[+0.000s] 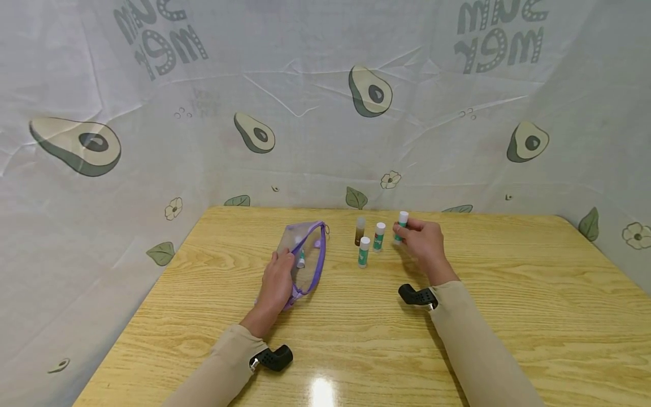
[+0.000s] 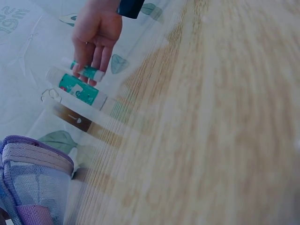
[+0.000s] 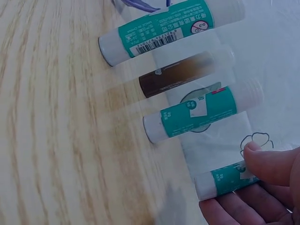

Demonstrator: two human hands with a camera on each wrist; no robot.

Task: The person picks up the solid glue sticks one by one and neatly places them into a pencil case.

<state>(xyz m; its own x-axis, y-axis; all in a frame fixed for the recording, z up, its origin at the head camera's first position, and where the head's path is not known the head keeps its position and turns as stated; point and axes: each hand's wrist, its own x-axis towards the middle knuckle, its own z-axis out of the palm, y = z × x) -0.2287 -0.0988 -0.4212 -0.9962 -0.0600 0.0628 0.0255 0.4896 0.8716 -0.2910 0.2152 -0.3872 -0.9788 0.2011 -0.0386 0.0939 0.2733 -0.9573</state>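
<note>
My right hand [image 1: 424, 240] pinches a glue stick [image 3: 229, 180] with a green label and white cap between thumb and fingers. It is held upright at the right end of a small group. Beside it stand a second green glue stick [image 1: 378, 237], a brown glue stick [image 3: 183, 72] with a cloudy cap, and another green glue stick [image 1: 363, 252] nearer me. To the left, my left hand [image 1: 277, 280] grips the side of a mesh pouch [image 1: 321, 265] with purple zipper edging. The pouch gapes open, and a glue stick [image 1: 301, 260] shows inside. Its fingertips are partly hidden.
The wooden table [image 1: 346, 322] extends to both sides and toward me. A pale cloth [image 1: 315, 141] printed with avocados hangs behind the table and along its sides. A small ring [image 1: 328, 229] hangs at the pouch's far corner.
</note>
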